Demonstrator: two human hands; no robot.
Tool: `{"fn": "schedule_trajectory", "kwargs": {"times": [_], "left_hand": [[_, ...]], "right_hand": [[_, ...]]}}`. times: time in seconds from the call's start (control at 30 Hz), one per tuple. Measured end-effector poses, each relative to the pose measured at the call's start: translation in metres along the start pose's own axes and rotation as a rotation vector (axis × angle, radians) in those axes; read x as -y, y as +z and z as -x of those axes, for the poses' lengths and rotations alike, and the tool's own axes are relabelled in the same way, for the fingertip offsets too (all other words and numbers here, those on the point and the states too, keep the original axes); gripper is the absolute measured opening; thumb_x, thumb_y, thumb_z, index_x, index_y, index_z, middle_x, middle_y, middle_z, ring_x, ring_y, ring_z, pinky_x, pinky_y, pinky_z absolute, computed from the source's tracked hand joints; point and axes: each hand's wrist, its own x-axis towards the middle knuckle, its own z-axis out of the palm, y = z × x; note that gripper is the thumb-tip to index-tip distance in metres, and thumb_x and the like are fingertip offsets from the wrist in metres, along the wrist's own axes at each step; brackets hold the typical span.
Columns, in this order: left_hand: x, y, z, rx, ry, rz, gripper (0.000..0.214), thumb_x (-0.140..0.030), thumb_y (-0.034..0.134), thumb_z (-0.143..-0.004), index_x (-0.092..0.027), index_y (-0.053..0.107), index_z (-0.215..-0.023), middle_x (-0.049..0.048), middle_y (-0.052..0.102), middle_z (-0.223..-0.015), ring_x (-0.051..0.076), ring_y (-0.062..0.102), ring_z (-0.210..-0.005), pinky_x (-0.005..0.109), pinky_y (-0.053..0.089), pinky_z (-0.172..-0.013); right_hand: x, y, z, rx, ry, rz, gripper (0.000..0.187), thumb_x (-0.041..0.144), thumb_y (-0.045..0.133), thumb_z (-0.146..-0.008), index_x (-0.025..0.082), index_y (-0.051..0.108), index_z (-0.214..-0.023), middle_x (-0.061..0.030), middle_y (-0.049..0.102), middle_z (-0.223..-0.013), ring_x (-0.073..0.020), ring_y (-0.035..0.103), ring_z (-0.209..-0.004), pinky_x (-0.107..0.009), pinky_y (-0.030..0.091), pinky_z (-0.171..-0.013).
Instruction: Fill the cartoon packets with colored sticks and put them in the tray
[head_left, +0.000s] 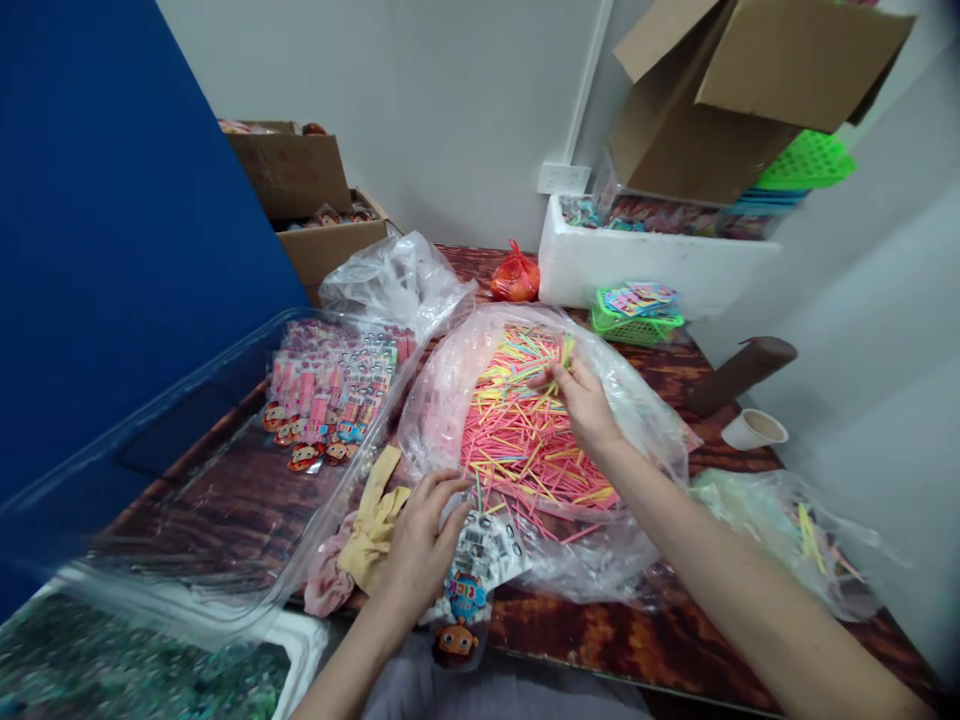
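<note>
My right hand (589, 405) is over a large clear plastic bag (649, 440), its fingers closed on a small bunch of thin candy-coloured sticks (564, 352), mostly yellow. Loose sticks (517, 435) in pink, yellow and blue fill the bag, which lies spread open. Near the table's front edge, my left hand (424, 525) rests beside printed plastic packets (480, 555), thumb and fingers apart. Those packets overlap one another and carry a cartoon face at the lower end. Part of them is hidden by the left hand.
To the left, a clear tray (300, 560) holds many filled packets (330, 390). Yellow cloth (373, 530) lies by my left wrist. A paper cup (754, 430), a brown bottle (742, 375) and a small plastic bag (780, 520) stand right. Behind are a green basket (637, 328) and foam box (652, 268).
</note>
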Motion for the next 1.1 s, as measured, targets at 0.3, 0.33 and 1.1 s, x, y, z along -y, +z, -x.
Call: {"fn": "schedule_trajectory", "kwargs": {"times": [0.3, 0.33, 1.1], "left_hand": [[-0.021, 0.068, -0.030, 0.137, -0.366, 0.743, 0.059, -0.030, 0.069, -0.075, -0.018, 0.047, -0.128, -0.0022, 0.063, -0.077, 0.013, 0.059, -0.063, 0.024, 0.046, -0.059], [-0.023, 0.074, -0.032, 0.101, -0.351, 0.744, 0.062, -0.028, 0.070, -0.074, -0.018, 0.046, -0.129, -0.0043, 0.060, -0.072, 0.011, 0.057, -0.060, 0.022, 0.044, -0.057], [-0.025, 0.039, -0.008, 0.375, 0.023, -0.329, 0.023, -0.023, 0.042, -0.094, -0.021, 0.056, -0.076, 0.0027, 0.063, -0.073, 0.019, 0.059, -0.070, 0.027, 0.034, -0.061]], "right_hand": [[-0.030, 0.008, 0.086, -0.106, 0.474, -0.812, 0.018, 0.029, 0.076, -0.076, 0.020, 0.061, -0.079, -0.0040, 0.073, -0.080, -0.0222, 0.070, -0.085, -0.038, 0.057, -0.077], [-0.030, 0.011, 0.095, -0.110, 0.507, -0.839, 0.018, 0.029, 0.077, -0.076, 0.020, 0.061, -0.079, -0.0047, 0.074, -0.083, -0.0223, 0.071, -0.086, -0.038, 0.057, -0.077], [-0.041, 0.005, 0.176, 0.202, 0.619, -0.302, 0.032, 0.049, 0.076, -0.072, 0.021, 0.064, -0.082, -0.0015, 0.068, -0.071, -0.0185, 0.062, -0.062, -0.030, 0.046, -0.059]]}}
